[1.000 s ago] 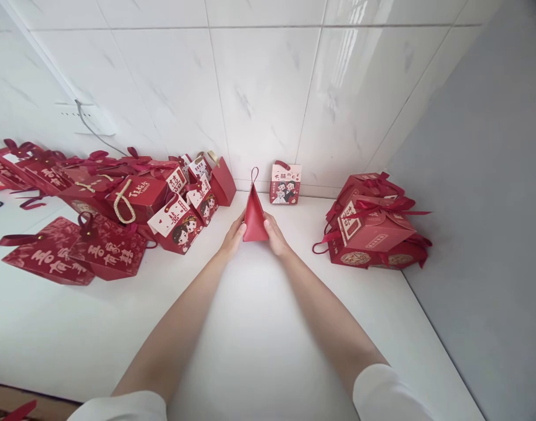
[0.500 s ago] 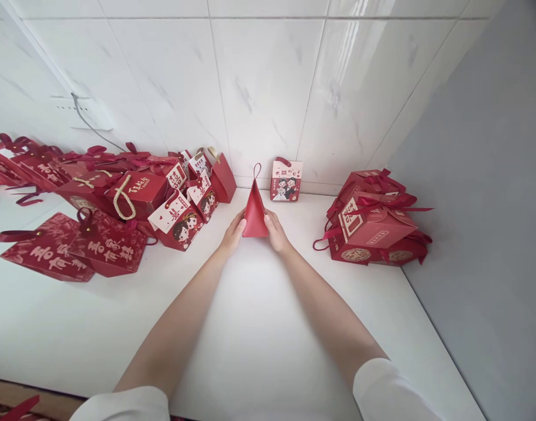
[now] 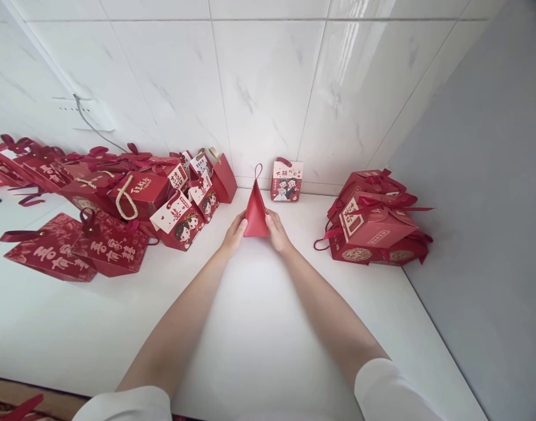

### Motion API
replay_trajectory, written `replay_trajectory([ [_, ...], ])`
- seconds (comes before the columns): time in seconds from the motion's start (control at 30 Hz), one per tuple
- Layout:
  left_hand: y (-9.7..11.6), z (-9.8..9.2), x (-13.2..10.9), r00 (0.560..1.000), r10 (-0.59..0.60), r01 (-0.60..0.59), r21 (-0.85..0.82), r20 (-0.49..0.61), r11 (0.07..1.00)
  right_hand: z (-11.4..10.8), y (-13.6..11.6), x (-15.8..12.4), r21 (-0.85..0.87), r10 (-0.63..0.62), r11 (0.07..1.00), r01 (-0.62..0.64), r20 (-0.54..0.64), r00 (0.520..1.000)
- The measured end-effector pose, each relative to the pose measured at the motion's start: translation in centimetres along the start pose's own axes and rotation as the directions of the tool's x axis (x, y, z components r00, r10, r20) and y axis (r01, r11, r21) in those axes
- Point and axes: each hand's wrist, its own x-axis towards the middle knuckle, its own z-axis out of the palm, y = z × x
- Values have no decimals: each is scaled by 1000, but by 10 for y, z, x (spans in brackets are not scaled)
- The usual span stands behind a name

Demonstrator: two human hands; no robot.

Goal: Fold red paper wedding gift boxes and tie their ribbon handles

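Between my two hands a red gift box stands on the white tabletop, its plain narrow side towards me and a thin cord loop at its peak. My left hand is pressed against its left face, thumb at the near edge. On the opposite face my right hand holds it the same way. The fingers behind the box are partly hidden. Just behind and to the right, a pink and red gift box with a cartoon couple rests near the wall.
To the left are many red gift boxes, some with rope or ribbon handles. Two patterned boxes lie in front of them. A stack of ribboned boxes sits at the right by a grey panel. The tiled wall closes the back.
Both hands stay on the red box, which has hardly moved. The whole view has shifted very slightly.
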Motion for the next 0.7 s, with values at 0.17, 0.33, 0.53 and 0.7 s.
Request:
replay_trajectory([
  [0.17,3,0,-2,1000,-27,27,-1,-2,1000,0,-1,-1,23,-2,1000,2,-27,1000],
  [0.33,3,0,-2,1000,-14,14,-2,7,1000,0,1,-1,29,17,999,-15,-42,999],
  [0.53,0,0,-1,1000,-14,14,-12,15,1000,-1,1,-1,26,-26,999,27,-49,998],
  [0.7,-11,-2,2,996,-27,21,-77,-80,997,-1,4,-1,11,-20,1000,23,-186,982],
])
